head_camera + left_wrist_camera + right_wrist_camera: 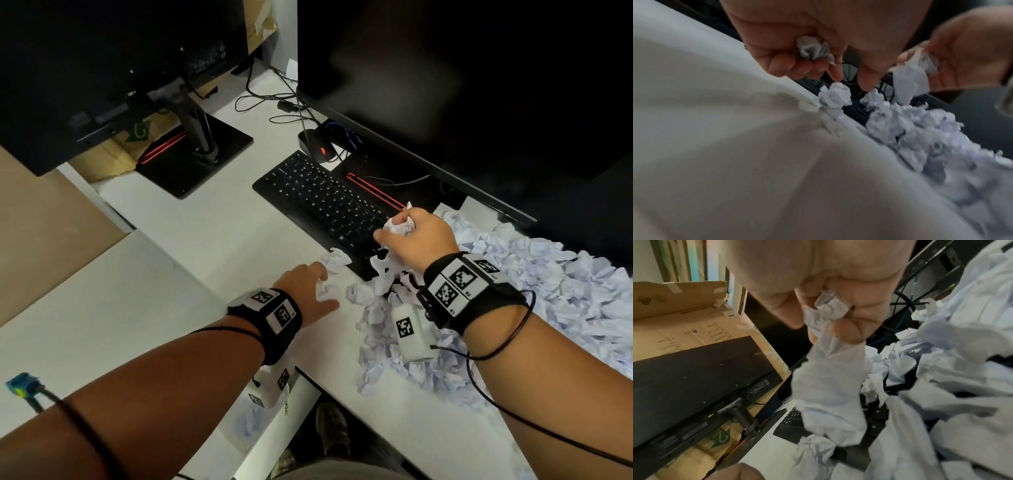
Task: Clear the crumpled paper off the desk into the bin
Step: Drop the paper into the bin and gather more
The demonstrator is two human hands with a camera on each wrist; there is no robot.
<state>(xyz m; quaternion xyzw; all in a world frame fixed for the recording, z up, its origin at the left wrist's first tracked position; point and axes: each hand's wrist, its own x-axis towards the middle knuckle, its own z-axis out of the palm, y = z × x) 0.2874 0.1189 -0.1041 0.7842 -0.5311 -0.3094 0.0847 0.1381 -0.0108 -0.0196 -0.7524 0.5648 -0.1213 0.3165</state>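
A big heap of crumpled white paper (pixel 534 284) covers the right side of the white desk (pixel 191 236) and spills onto the keyboard's near end. My right hand (pixel 394 233) is above that end and grips a wad of crumpled paper (pixel 828 309), with a longer piece hanging from it (pixel 830 386). My left hand (pixel 325 287) is at the heap's left edge. Its curled fingers hold a small paper ball (pixel 812 48), while forefinger and thumb point down over a loose paper ball (pixel 836 95). Below the desk's front edge a white bin (pixel 287 407) has crumpled paper inside, partly hidden by my left wrist.
A black keyboard (pixel 322 195) lies beyond the hands, a mouse (pixel 320 149) and cables behind it. Two dark monitors stand at the back, the left one on a stand (pixel 198 150). Cardboard boxes (pixel 684 318) lean on the left. My foot (pixel 332 428) is under the desk.
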